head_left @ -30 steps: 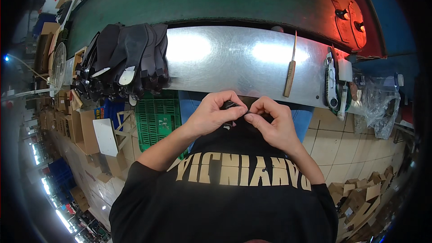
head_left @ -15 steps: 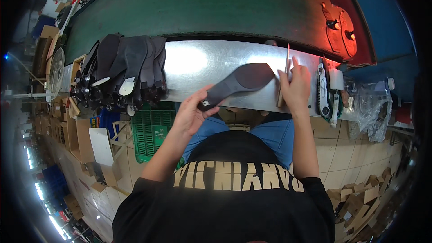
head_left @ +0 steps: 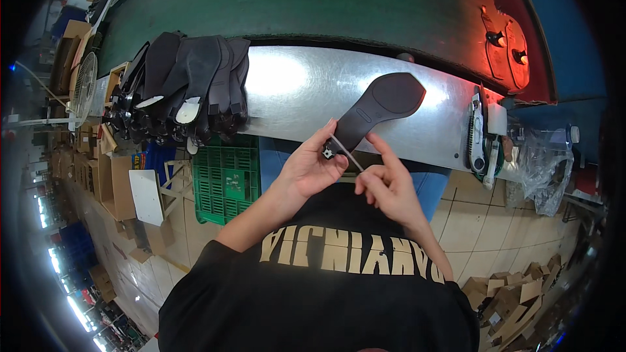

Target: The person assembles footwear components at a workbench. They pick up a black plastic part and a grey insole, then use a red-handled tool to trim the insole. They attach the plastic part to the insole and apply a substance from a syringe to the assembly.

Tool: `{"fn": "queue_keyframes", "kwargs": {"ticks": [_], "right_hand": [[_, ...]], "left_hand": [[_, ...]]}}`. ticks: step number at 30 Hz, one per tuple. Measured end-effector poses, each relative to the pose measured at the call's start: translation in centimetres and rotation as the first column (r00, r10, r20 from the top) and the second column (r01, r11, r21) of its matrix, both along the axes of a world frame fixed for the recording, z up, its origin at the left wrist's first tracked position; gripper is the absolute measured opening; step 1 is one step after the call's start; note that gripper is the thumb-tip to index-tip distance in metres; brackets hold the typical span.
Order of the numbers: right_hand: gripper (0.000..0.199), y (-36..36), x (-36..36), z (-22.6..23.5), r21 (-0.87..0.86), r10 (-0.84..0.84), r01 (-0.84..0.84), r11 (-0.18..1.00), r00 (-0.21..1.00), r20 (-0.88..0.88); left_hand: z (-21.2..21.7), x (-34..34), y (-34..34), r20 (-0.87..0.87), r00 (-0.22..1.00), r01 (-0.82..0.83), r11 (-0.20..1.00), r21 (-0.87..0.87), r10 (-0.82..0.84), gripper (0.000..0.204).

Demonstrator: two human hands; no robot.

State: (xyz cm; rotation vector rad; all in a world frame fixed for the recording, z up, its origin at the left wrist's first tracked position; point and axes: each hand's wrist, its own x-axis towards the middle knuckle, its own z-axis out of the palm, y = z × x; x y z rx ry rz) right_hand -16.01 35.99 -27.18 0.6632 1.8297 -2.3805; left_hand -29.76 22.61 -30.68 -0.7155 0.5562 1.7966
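Observation:
A dark shoe sole (head_left: 385, 101) is tilted up over the metal bench, its wide toe part pointing far right. My left hand (head_left: 312, 171) is closed around its narrow heel end, where a small pale star-shaped mark shows. In my right hand (head_left: 391, 190) a thin, light-coloured rod-like tool (head_left: 347, 152) is pinched between thumb and fingers, with the index finger stretched out beside the sole. The rod slants across the heel end, its far tip close to my left thumb; whether it touches the sole I cannot tell.
Dark soles with heels (head_left: 195, 78) are piled at the bench's left. On its right lie a utility knife (head_left: 476, 133) and a white-handled tool (head_left: 497, 120), near a clear plastic bag (head_left: 551, 173). Behind runs a green belt (head_left: 293, 6); a green crate (head_left: 225, 182) stands below.
My right hand has picked the rod-like tool up from the bench and brought it left to the sole's heel end. The sole has come slightly right and its toe has tilted farther away.

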Motion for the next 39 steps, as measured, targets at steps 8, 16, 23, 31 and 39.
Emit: {"fn": "queue_keyframes", "kwargs": {"ticks": [8,16,23,31,39], "right_hand": [[0.052,-1.5,-0.7,-4.5,0.229,-0.016,0.07,0.971,0.973,-0.232],[0.038,-1.4,-0.5,-3.9,-0.073,-0.157,0.148,0.986,0.978,-0.14],[0.054,-1.0,-0.4,-1.3,-0.289,0.033,-0.045,0.956,0.998,-0.045],[0.054,-2.0,-1.4,-1.5,-0.448,0.039,-0.025,0.894,0.999,0.022],[0.032,-0.3,-1.2,-2.6,-0.527,-0.185,0.146,0.837,0.983,-0.021]], "left_hand": [[-0.4,0.6,0.5,0.044,0.999,-0.004,0.999,0.036,0.002,0.024],[0.3,1.0,0.6,-0.021,1.0,0.001,0.999,0.034,0.0,0.021],[1.4,1.1,1.1,-0.573,0.82,-0.092,0.984,-0.151,-0.011,0.046],[0.0,0.9,1.7,-0.88,0.473,-0.279,0.942,-0.184,-0.032,0.068],[0.1,0.4,1.4,-0.805,0.593,-0.275,0.941,-0.2,0.002,0.074]]}}
